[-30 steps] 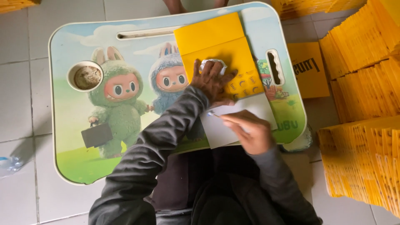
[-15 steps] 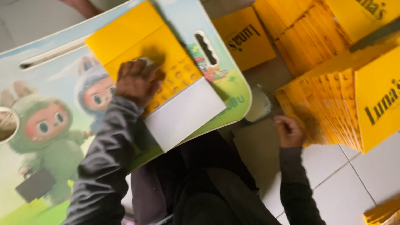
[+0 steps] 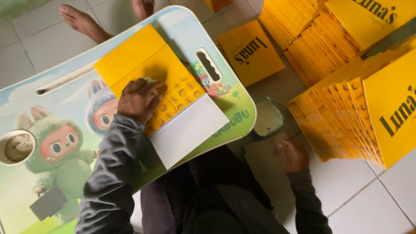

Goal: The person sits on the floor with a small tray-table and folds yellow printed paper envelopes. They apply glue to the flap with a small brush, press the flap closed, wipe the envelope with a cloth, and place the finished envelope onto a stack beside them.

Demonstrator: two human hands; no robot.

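Yellow folded paper bag (image 3: 147, 73) lies flat on a cartoon-printed lap table (image 3: 65, 130), near the table's far right part, with a white flap (image 3: 188, 130) sticking out toward the person and reaching close to the table's near edge. At the far left a round cup holder (image 3: 17, 147) is set in the table; a long slot (image 3: 65, 80) runs along the far edge, and a wavy handle cutout (image 3: 209, 65) sits just right of the bag. Left hand (image 3: 138, 99) rests palm down on the bag's middle, fingers spread and pressing, not gripping. Bare feet (image 3: 82, 21) of another person touch the tile past the far edge. Right of the table edge, a small bowl (image 3: 268, 118) stands on the floor, close to the rim. Right hand (image 3: 294, 155) is down by the floor beside a grey sheet (image 3: 260, 164), blurred; cannot tell if fingers are open or closed. A single yellow bag (image 3: 251, 52) lies on the floor further back. Stacks of yellow bags (image 3: 342, 117) crowd the right side, leaving a narrow strip of tile (image 3: 368, 199) between them and the person.
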